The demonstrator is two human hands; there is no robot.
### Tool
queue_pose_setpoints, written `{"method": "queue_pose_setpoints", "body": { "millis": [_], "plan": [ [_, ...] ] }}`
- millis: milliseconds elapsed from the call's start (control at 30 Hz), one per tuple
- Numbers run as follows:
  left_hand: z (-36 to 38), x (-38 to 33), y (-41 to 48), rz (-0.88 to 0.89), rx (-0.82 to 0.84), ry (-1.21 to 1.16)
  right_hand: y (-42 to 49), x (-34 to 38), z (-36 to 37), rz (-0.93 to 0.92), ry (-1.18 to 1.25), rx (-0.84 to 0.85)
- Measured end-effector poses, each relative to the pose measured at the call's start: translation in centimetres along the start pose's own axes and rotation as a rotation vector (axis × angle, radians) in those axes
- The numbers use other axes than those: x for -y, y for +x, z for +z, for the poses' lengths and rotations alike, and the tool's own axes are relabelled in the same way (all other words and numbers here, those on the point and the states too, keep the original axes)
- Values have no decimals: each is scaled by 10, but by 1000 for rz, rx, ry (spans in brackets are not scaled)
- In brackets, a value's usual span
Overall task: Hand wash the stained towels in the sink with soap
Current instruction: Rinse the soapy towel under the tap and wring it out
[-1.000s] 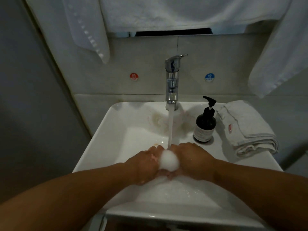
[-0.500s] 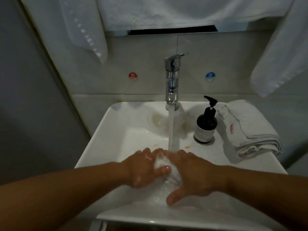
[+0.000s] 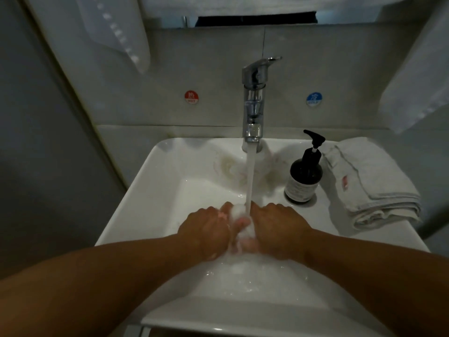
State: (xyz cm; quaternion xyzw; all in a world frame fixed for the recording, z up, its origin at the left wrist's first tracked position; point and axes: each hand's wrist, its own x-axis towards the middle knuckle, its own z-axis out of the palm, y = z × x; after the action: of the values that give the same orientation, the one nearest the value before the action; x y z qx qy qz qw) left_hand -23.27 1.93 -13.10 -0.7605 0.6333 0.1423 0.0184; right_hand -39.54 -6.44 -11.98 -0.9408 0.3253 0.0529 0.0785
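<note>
My left hand (image 3: 206, 229) and my right hand (image 3: 279, 227) meet over the white sink (image 3: 155, 181), backs up and pressed against each other. White soap foam (image 3: 239, 211) sits between them, right under the running water stream (image 3: 250, 176) from the chrome faucet (image 3: 254, 98). No cloth shows in either hand. A folded white towel (image 3: 371, 181) with a small red mark lies on the sink's right ledge. Beside it stands a dark pump soap bottle (image 3: 305, 176).
White towels hang above at the left (image 3: 116, 27) and at the right (image 3: 420, 69). On the tiled wall are a red hot sticker (image 3: 191, 97) and a blue cold sticker (image 3: 314, 99). A grey wall closes in on the left.
My hands lay flatter and lower in the basin half a second ago; now they have drawn up under the stream. The foam ball has thinned as water runs over it.
</note>
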Motion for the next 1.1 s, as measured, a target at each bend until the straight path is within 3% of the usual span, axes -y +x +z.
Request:
{"method": "queue_pose_setpoints", "body": {
  "millis": [100,200,300,367,433,500,600,767,867,1100],
  "plan": [
    [-12,-3,2,11,-43,-143,-1,2,-5,54,140,28],
    [-29,-9,0,57,196,-32,-15,6,-31,49,457,158],
    [-50,-14,-9,-19,355,-132,-28,3,-43,160,686,374],
    [-56,-9,-14,-53,329,-306,-31,4,-46,260,535,399],
    [-54,-4,-26,1,272,-445,-34,2,-43,215,291,258],
    [-42,-2,-36,160,229,-294,-41,-1,-43,112,292,141],
    [-16,-2,-36,180,157,-169,-50,-2,-35,20,588,276],
    [-5,-9,-25,144,93,-40,-47,4,-1,39,236,257],
    [-5,-17,-21,201,43,36,-34,3,5,34,210,169],
    [-17,-29,-9,23,26,-63,-16,-7,3,30,150,46]
  ]
}}
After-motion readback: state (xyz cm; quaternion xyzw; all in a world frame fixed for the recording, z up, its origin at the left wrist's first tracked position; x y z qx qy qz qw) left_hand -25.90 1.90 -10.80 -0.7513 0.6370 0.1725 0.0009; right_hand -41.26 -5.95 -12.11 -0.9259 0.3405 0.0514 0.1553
